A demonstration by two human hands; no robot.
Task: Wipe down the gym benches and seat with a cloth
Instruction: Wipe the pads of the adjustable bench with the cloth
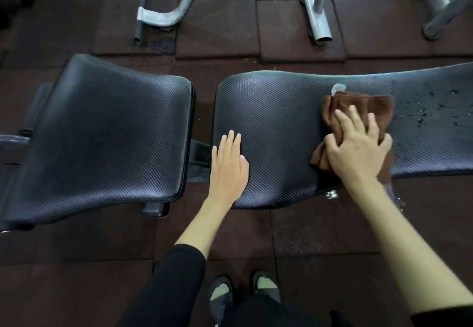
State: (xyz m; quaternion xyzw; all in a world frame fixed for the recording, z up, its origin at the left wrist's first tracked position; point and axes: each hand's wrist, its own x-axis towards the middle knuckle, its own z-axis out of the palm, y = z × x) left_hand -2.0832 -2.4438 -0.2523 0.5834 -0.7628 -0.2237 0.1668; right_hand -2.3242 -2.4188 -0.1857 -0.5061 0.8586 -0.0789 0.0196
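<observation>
Pressing the brown cloth (368, 102) onto the bench (268, 122) with right hand (358, 152), fingers (355, 115) spread apart; bracing with left hand (229, 170) flat nearby, fingers straight and together.

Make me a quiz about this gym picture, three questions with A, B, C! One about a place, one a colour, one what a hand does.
1. Where is the cloth?
A. in a bucket
B. on the bench
C. on a table

2. What colour is the cloth?
A. brown
B. white
C. blue

3. What is the left hand doing?
A. making a fist
B. holding a bottle
C. lying flat on the bench

Answers:
1 B: the right hand presses it there.
2 A: it looks brown.
3 C: its fingers are straight.
</observation>
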